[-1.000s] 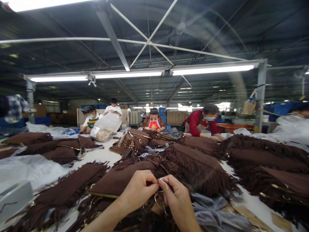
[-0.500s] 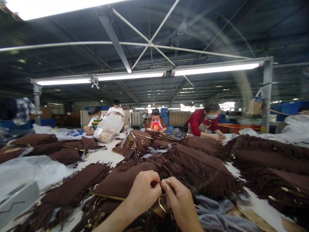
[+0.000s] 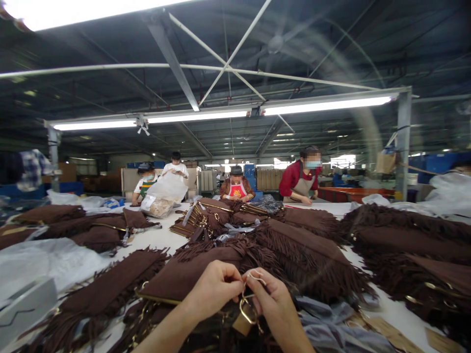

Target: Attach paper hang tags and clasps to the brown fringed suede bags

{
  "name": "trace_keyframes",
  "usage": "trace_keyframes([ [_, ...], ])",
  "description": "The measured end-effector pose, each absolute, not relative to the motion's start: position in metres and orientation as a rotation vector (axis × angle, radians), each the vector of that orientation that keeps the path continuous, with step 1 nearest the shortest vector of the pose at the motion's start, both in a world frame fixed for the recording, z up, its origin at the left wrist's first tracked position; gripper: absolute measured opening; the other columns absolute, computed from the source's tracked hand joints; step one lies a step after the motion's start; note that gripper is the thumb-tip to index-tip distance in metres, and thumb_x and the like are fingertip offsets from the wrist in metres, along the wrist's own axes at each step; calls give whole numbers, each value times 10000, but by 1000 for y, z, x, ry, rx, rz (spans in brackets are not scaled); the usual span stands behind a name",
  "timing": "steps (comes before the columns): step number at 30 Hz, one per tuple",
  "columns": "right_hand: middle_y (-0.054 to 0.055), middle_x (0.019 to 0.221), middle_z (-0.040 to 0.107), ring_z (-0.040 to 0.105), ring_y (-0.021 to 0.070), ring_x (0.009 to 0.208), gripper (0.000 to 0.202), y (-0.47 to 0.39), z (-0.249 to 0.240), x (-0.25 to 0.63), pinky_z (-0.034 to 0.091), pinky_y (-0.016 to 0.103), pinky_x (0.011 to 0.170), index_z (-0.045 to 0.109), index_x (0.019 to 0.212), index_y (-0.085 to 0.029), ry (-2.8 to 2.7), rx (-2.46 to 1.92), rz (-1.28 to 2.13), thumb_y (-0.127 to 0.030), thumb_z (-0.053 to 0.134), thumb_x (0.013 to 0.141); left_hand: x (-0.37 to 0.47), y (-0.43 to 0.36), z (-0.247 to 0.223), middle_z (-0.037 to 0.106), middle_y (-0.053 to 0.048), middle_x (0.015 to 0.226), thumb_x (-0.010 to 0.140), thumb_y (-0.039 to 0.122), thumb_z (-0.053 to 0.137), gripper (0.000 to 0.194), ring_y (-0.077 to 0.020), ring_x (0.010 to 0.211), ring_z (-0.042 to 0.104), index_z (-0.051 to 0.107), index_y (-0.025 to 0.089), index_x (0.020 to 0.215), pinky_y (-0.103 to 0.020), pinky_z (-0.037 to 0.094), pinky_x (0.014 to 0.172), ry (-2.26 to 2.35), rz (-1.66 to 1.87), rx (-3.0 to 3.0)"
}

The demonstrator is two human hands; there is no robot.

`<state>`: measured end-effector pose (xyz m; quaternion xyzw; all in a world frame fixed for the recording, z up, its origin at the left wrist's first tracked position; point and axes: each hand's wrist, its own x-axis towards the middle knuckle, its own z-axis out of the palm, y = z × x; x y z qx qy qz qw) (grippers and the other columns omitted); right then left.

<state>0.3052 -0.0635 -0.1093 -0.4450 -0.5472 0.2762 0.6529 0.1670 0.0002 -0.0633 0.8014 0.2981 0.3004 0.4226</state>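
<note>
My left hand point(image 3: 220, 289) and my right hand point(image 3: 268, 293) meet fingertip to fingertip over a brown fringed bag. Both pinch a thin white string point(image 3: 256, 277), which loops over the right fingers. Just below the fingers hangs a gold metal ring point(image 3: 247, 312), with a small brown tag point(image 3: 243, 324) beside it. Behind my left hand lies a brown bag point(image 3: 191, 272) with a gold zipper edge. Dark fringe surrounds the area under my hands.
Brown fringed bags point(image 3: 305, 257) are heaped across the white table point(image 3: 142, 241). Clear plastic point(image 3: 47, 260) lies at left, beside a grey box point(image 3: 27, 314). Grey strips point(image 3: 331, 318) and brown tags lie at right. Several people work across the table.
The gold ring and tag now show more clearly below my fingers, and the string loop is wider. The person in red at right has straightened up and shifted left.
</note>
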Motion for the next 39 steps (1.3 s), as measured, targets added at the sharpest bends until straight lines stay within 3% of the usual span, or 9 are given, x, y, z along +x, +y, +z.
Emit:
trace_keyframes([
  [9,-65,543,430,324,58,415,442,-59,-114,308,217,205,410,601,751,-154,-1221,-959,642,-591,620,812,169,-5,-62,563,4,512,667,369,569,232,-125,496,491,584,146,603,-224,316,486,759,771,2004],
  [16,-50,595,498,368,68,423,456,-56,-117,301,249,201,406,591,777,-167,-1150,-987,652,-621,596,814,171,-3,-66,499,36,549,649,272,502,113,-117,530,465,531,167,619,-224,329,498,749,901,1994],
  [20,-13,638,577,496,123,564,421,-56,-115,301,380,222,524,652,791,-148,-1156,-964,660,-563,701,736,170,-5,-65,501,36,586,680,283,556,151,-109,587,413,556,148,609,-222,311,531,735,939,2048],
  [28,-70,486,407,336,91,454,327,-57,-114,308,270,223,463,599,676,-162,-1277,-1102,622,-468,588,792,163,-2,-66,512,33,579,645,247,529,104,-108,574,419,573,154,629,-235,318,552,689,911,1932],
  [33,-52,519,483,448,118,493,223,-71,-99,304,336,224,496,507,663,-195,-1408,-1213,620,-367,532,802,159,0,-62,512,20,585,561,214,557,91,-82,515,395,521,154,619,-232,258,508,392,738,1454],
  [36,-43,603,547,510,128,555,48,-84,-89,304,356,217,526,542,731,-197,-1518,-1243,592,-228,525,763,157,1,-60,546,9,618,564,201,596,153,-61,481,358,477,164,654,-222,177,483,306,601,1253],
  [39,-15,747,634,583,158,685,166,-95,-82,309,394,236,637,603,822,-205,-1701,-1334,419,-121,490,734,153,3,-59,643,-55,719,597,198,651,203,-51,483,369,474,157,687,-216,157,484,261,549,1219],
])
